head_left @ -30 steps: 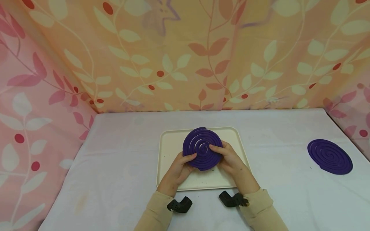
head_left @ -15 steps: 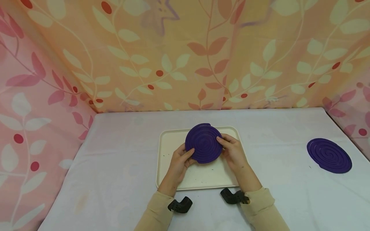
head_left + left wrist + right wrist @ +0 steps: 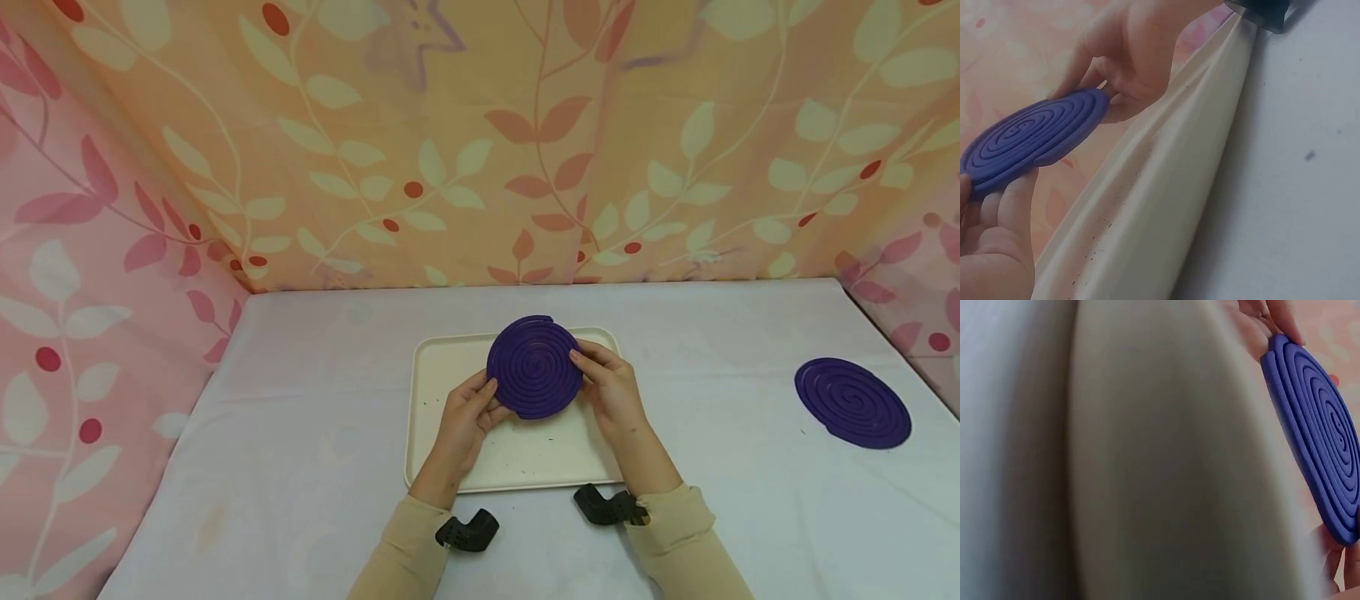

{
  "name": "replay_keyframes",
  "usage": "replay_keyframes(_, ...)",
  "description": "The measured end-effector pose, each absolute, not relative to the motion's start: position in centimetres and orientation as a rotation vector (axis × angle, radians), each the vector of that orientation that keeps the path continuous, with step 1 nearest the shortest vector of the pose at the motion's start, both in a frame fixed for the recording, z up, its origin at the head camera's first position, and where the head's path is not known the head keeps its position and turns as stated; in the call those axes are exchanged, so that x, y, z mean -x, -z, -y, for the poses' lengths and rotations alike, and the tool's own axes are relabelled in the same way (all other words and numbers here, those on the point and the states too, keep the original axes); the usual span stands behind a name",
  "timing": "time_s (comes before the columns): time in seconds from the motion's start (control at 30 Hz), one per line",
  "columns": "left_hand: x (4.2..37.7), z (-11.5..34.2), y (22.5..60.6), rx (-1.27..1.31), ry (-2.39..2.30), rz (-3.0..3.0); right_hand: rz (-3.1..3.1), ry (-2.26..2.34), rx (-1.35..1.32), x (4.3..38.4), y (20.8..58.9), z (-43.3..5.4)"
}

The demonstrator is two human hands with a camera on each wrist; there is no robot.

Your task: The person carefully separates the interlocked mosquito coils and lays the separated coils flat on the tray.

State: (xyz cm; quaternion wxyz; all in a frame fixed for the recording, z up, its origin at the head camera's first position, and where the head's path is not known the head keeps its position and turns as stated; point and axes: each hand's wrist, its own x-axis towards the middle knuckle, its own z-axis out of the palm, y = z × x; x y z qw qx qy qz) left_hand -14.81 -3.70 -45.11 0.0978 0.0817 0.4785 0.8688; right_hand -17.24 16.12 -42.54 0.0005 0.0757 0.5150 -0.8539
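Both hands hold a purple mosquito coil (image 3: 535, 367) above a cream tray (image 3: 442, 354), its spiral face tilted up toward the head camera. My left hand (image 3: 465, 423) pinches the lower left rim, thumb on the face and fingers behind. On the opposite side, the right hand (image 3: 615, 393) grips the rim between thumb and fingers. In the left wrist view the coil (image 3: 1035, 137) looks flat, its turns lying close together. The right wrist view shows the same coil (image 3: 1319, 425) nearly edge-on, the tray's blurred side filling the middle.
A second purple mosquito coil (image 3: 852, 403) lies flat on the white tablecloth (image 3: 712, 358) at the right. Dark crumbs dot the tray. Black wrist devices (image 3: 468, 532) sit by both sleeves. Floral cloth (image 3: 420, 242) hangs at the back and sides.
The coil has moved up and slightly right, away from the body. Pale gaps between its turns have closed up. Both thumbs have shifted from near its centre out to the rim.
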Motion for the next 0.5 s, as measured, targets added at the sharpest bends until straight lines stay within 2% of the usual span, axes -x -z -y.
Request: replay_keyframes(0.5, 14.87, 3.74, 45.19, -0.223, -2.574, -1.346, -1.772, 2.704, -0.328, 17.27, 42.59, -15.88)
